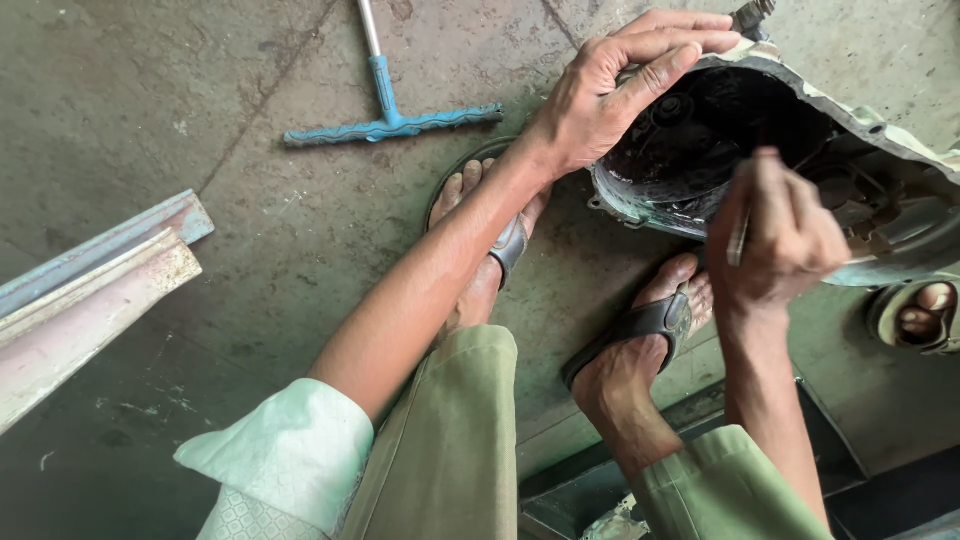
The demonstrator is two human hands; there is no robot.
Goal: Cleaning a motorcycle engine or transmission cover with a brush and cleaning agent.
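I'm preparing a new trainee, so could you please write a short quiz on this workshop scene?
1. True or false: the left hand grips the rim of the greasy metal housing.
2. What does the right hand hold? A) a thin metal tool B) a rag C) a hammer
3. Fill in: the blue T-handled tool lies on the concrete ____, touched by neither hand.

Key
1. True; its fingers lie over the rim.
2. A; a thin metal tool, pointed into the housing.
3. Floor.
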